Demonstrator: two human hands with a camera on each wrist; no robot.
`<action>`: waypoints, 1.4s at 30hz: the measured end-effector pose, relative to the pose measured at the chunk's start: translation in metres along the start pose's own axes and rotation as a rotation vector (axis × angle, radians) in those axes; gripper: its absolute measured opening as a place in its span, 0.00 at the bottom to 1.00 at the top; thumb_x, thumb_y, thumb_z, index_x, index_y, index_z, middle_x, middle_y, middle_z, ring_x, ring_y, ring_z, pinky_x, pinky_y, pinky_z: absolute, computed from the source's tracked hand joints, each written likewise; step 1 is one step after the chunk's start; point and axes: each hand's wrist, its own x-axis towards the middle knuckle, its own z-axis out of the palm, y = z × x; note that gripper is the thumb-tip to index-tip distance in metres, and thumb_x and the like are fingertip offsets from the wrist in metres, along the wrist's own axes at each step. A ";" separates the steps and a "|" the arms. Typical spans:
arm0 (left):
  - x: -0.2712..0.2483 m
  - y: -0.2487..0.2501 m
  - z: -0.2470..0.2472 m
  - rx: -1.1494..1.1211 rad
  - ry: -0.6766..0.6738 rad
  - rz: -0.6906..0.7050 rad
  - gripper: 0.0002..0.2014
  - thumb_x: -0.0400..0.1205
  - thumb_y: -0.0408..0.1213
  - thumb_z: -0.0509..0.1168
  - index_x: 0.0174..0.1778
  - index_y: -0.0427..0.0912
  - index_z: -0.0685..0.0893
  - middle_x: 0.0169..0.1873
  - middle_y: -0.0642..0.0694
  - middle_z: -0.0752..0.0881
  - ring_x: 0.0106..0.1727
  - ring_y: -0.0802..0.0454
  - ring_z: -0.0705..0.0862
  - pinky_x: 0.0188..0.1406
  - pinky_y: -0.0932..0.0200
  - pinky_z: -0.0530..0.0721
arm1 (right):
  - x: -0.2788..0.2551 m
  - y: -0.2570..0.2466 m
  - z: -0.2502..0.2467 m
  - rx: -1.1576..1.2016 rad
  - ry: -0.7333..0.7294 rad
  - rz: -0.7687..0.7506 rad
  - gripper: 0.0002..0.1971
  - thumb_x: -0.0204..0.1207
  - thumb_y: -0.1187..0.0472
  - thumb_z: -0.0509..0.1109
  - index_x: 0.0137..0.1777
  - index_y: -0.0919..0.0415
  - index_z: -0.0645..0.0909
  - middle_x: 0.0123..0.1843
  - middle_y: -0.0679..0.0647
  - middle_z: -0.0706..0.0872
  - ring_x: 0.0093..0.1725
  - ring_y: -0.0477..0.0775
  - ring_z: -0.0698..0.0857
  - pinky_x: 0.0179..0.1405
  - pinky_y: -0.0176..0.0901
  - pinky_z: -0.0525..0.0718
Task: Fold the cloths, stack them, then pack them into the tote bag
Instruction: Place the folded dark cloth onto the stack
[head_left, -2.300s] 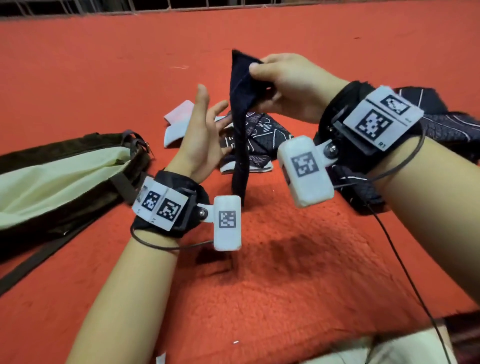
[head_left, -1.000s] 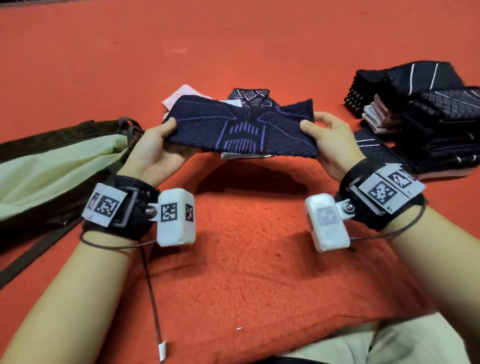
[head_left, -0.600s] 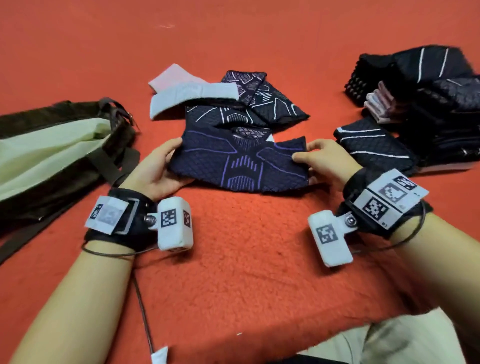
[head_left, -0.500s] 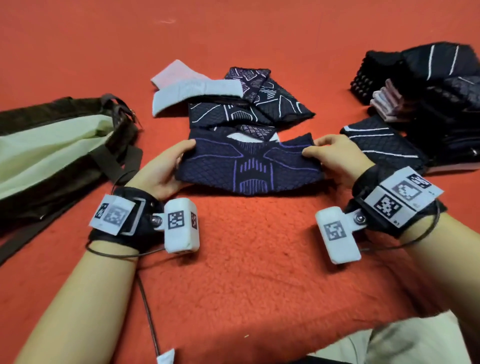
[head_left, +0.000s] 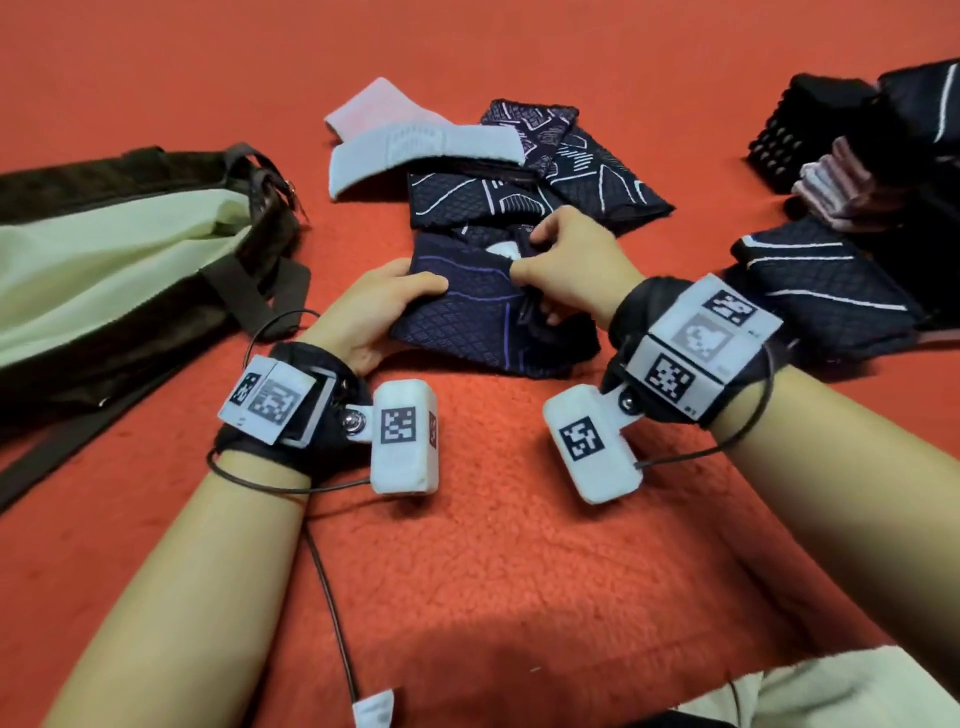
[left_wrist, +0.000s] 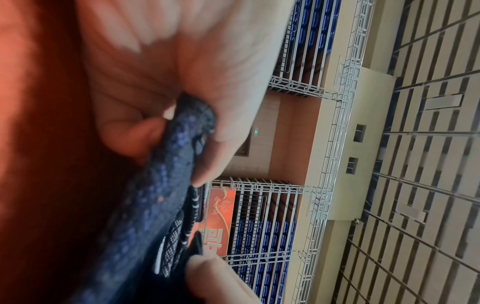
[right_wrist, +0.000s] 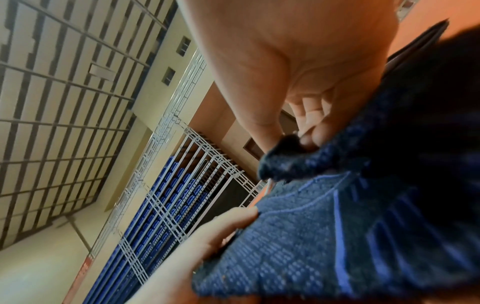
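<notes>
Lying around: a brown tote bag (head_left: 130, 270) with a pale green lining sprawls at the left of the head view on the red carpet (head_left: 493, 571); a white cloth (head_left: 415, 150) and a pink cloth (head_left: 374, 106) sit at upper centre; dark patterned cloths (head_left: 545, 176) lie just beyond the hands; a stack of folded cloths (head_left: 857, 156) fills the upper right, with one white-striped dark cloth (head_left: 826, 291) in front of it.
In the way: the patterned cloths touch the far edge of the held piece; nothing lies between the hands and the bag.
Task cloth: the navy cloth with purple lines (head_left: 478, 322) lies at centre frame on the carpet, partly doubled over.
Left grip: the left hand (head_left: 374, 312) pinches the cloth's left edge, thumb on top, fingers underneath.
Right grip: the right hand (head_left: 566, 260) is curled on the cloth's far right corner, carried over towards the middle.
</notes>
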 end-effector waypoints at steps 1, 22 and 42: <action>0.000 0.000 0.000 0.001 0.008 -0.001 0.07 0.82 0.28 0.60 0.47 0.43 0.81 0.42 0.45 0.86 0.37 0.56 0.85 0.36 0.66 0.84 | 0.000 0.000 0.001 -0.059 -0.010 -0.012 0.15 0.70 0.63 0.70 0.54 0.58 0.70 0.38 0.54 0.80 0.23 0.52 0.80 0.17 0.41 0.81; -0.003 0.041 0.092 0.748 -0.037 0.044 0.19 0.76 0.27 0.66 0.57 0.41 0.66 0.33 0.45 0.77 0.18 0.59 0.78 0.14 0.63 0.82 | -0.012 0.084 -0.054 0.323 -0.008 0.181 0.07 0.70 0.69 0.66 0.34 0.60 0.80 0.41 0.61 0.85 0.41 0.58 0.83 0.44 0.48 0.78; 0.012 0.028 0.093 1.735 -0.364 0.093 0.40 0.76 0.60 0.65 0.82 0.60 0.53 0.79 0.42 0.54 0.79 0.38 0.53 0.81 0.47 0.52 | -0.015 0.084 -0.057 0.379 -0.006 0.211 0.07 0.69 0.67 0.69 0.46 0.61 0.84 0.44 0.61 0.87 0.42 0.59 0.85 0.45 0.48 0.82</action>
